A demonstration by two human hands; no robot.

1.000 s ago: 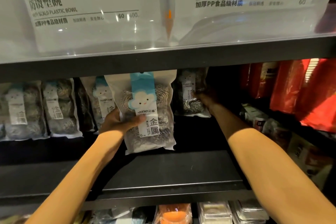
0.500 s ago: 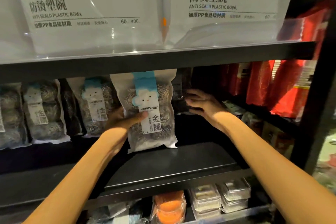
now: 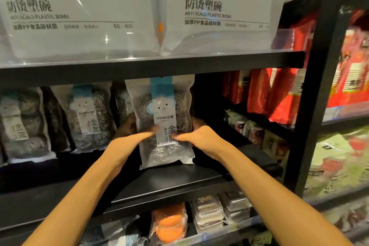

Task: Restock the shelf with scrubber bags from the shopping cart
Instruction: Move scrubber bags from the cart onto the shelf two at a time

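Observation:
A clear scrubber bag [image 3: 162,106] with a blue cloud label and steel scrubbers inside stands upright on the black middle shelf [image 3: 169,177]. My left hand [image 3: 131,132] grips its left side, thumb across the front. My right hand [image 3: 196,134] grips its right side in the same way. Several more scrubber bags [image 3: 87,118] stand in a row further back to the left. The shopping cart is out of sight.
Large clear packs of plastic bowls [image 3: 79,16] fill the shelf above. Red packages [image 3: 265,94] and small boxes sit to the right of the bag. A black upright post [image 3: 313,86] divides the shelving. Orange sponges [image 3: 169,223] and clear containers lie on the shelf below.
My right hand came away from the bag at the back and took hold of the front bag's right side. The bag shifted right and stands lower on the shelf.

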